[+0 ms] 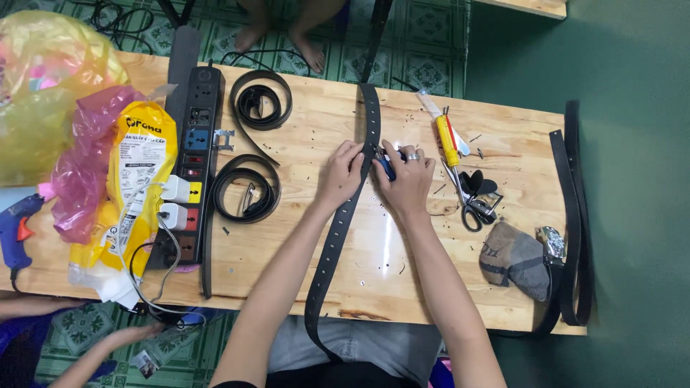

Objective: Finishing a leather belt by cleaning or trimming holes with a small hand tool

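Head view: the left hand [343,174] presses flat on a long black belt [338,230] running down the wooden table [316,122], while the right hand [407,179] is closed around a blue-handled tool [387,167] just beside it. The strap looks limp yet tough (likely light), best pinned close to the tool.

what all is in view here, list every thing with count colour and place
long black punched leather belt: 1, black, down the table's middle under both hands
coiled black leather belts: 2, black, left of centre
black power strip: 1, black, left side, white plugs in it
yellow printed bag: 1, yellow, far left
pink plastic bag: 1, pink, far left
blue glue gun: 1, blue, left edge
yellow-handled screwdriver: 1, right of centre
black scissors: 1, right
grey-brown cloth pouch: 1, right
wooden table: 1, light wood
left hand: on the belt
right hand: holds a small blue tool
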